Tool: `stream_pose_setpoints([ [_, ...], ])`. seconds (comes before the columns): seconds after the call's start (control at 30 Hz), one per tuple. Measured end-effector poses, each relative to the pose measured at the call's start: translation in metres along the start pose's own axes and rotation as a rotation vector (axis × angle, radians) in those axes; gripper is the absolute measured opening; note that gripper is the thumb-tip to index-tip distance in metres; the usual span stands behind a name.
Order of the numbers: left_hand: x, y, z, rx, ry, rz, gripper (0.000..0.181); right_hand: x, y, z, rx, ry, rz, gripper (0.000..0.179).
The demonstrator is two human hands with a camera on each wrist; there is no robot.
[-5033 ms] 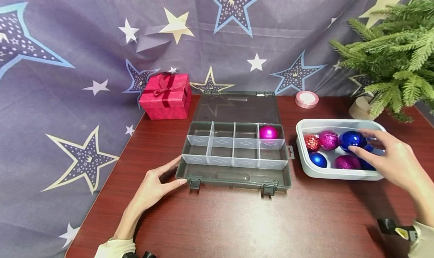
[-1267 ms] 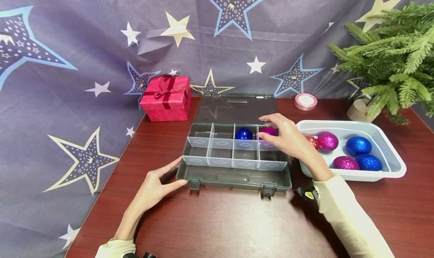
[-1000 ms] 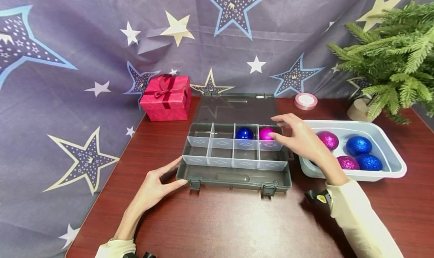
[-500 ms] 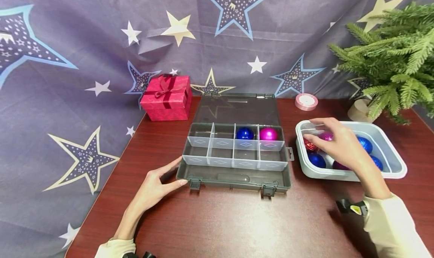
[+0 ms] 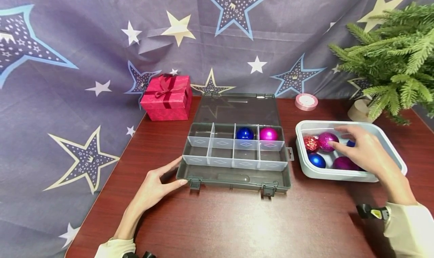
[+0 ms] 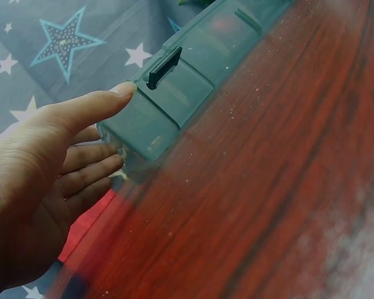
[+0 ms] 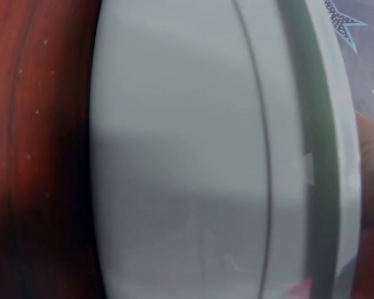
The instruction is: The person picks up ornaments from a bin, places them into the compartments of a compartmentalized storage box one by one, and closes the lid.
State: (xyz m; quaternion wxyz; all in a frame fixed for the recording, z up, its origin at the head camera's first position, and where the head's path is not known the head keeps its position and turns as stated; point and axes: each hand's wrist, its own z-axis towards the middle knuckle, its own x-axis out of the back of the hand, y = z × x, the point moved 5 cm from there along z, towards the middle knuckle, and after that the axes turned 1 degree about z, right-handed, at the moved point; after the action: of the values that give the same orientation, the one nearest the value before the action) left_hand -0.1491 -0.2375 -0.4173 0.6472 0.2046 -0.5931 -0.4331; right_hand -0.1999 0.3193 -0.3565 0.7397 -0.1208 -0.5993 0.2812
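A smoky translucent organizer case (image 5: 251, 177) lies open, its lid laid back. Its back row holds a shiny blue ball ornament (image 5: 245, 133) and, in the rightmost compartment, a shiny magenta one (image 5: 268, 134). My left hand (image 5: 150, 186) touches the front left corner, thumb on the front edge (image 6: 121, 90), straight fingers along the side. Over the pale plastic tub (image 5: 339, 174) is my right hand (image 5: 367, 152), fingers spread, thumb by a glittery pink ball (image 5: 327, 141). It partly covers a blue ball (image 5: 350, 142). The right wrist view shows mostly the tub's wall (image 7: 187, 124).
The tub also holds a red textured ball (image 5: 311, 143), a blue ball (image 5: 317, 160) and a magenta ball (image 5: 344, 163). A red gift box (image 5: 166, 99) stands back left. A pink ribbon roll (image 5: 306, 101) and small fir tree (image 5: 393, 54) stand back right.
The blue ball went from the tub into the case beside the magenta one. My right hand let it go and moved back right over the tub. The left hand stays put.
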Motion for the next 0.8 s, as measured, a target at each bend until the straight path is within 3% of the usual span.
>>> stream_pose_setpoints([
  [0.8,0.0,0.0,0.0,0.003,-0.003,-0.004,0.071,-0.017,0.007,0.013,0.082,-0.071,-0.125,0.05],
])
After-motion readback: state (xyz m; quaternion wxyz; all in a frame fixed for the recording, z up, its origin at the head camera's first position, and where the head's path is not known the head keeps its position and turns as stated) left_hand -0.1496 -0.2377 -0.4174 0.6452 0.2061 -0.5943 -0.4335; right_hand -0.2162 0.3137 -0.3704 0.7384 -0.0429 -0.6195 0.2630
